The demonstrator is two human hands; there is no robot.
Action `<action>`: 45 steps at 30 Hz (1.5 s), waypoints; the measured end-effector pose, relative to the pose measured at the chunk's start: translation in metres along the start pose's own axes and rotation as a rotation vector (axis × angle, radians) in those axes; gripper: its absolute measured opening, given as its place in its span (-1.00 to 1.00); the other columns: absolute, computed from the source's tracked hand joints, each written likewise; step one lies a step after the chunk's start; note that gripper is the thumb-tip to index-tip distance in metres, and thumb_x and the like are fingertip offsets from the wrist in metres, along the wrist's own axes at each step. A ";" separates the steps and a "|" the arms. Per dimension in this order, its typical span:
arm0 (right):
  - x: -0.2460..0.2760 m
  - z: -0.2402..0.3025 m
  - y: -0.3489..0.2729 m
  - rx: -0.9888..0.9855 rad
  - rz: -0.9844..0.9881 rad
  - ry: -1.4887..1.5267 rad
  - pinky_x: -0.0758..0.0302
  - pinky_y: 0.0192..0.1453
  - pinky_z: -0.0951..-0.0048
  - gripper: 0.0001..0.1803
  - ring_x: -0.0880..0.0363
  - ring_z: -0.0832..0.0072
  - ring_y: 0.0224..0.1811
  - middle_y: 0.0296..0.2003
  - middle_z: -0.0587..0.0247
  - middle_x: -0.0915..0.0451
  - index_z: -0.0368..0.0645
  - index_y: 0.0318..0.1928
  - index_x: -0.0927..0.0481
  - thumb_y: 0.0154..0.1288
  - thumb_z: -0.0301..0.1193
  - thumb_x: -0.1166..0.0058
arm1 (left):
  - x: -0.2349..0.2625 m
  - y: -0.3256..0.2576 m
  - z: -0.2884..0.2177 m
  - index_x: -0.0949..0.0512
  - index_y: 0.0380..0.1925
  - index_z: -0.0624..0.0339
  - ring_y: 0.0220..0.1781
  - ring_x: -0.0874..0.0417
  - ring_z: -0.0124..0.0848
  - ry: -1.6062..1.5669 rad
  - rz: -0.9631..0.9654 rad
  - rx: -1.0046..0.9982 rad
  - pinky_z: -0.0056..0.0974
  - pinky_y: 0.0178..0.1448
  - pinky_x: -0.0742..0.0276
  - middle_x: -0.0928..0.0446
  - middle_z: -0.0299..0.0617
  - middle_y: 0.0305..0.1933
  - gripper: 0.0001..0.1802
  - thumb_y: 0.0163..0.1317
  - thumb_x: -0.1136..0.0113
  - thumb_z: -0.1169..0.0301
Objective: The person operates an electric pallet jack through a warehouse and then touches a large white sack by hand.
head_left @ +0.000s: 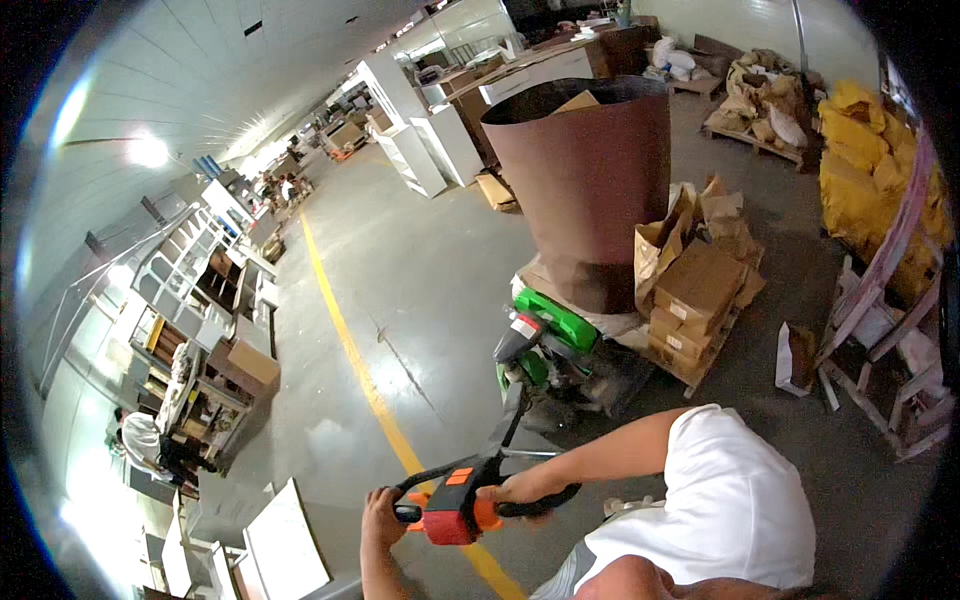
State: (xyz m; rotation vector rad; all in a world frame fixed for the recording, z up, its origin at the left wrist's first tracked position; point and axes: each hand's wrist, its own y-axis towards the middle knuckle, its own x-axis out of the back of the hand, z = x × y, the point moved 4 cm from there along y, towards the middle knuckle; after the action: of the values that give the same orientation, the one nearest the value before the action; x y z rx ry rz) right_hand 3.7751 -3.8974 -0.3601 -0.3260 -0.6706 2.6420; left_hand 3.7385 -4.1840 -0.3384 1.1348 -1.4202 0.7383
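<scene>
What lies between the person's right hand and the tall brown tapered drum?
In the head view, the black tiller arm and green pallet-truck housing lie between the right hand and the drum.

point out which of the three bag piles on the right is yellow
The pile at the far right edge, nearest the camera. The other two sit farther back: one mostly tan, one mostly white.
</scene>
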 end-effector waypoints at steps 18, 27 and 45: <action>0.243 0.223 0.352 0.153 -0.593 0.094 -0.39 -0.35 0.27 0.09 -0.49 0.32 -0.42 -0.49 0.14 -0.52 -0.32 -0.45 -0.55 -0.19 0.62 0.33 | -0.013 0.489 0.376 -0.48 -0.24 0.20 -0.01 -0.49 0.06 -0.221 -0.031 -0.466 -0.08 0.01 -0.45 -0.47 0.07 -0.06 -0.63 -0.14 -0.28 0.49; 0.342 0.351 0.434 0.431 -0.984 0.356 -0.37 -0.55 0.33 -0.06 -0.42 0.44 -0.71 -0.72 0.20 -0.39 -0.15 -0.50 -0.36 -0.06 0.57 0.50 | -0.008 0.706 0.446 -0.50 -0.28 0.18 0.05 -0.48 0.06 -0.208 0.106 -0.721 -0.08 0.06 -0.44 -0.47 0.07 0.04 -0.72 -0.08 -0.16 0.58; 0.431 0.312 0.466 0.275 -1.027 0.653 -0.31 -0.69 0.53 -0.14 -0.24 0.62 -0.74 -0.66 0.39 -0.30 -0.02 -0.28 -0.42 0.08 0.49 0.63 | -0.025 0.787 0.401 -0.44 -0.57 0.19 -0.21 -0.54 -0.04 -0.379 -0.093 -1.220 -0.04 -0.05 -0.40 -0.52 -0.06 -0.40 -0.80 -0.27 -0.25 0.49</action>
State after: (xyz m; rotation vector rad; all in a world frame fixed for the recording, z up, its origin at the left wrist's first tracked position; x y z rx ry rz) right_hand 3.1438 -4.2161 -0.3788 -0.5398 -0.1528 1.4834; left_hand 2.8596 -4.2736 -0.3128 0.3442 -1.6917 -0.4603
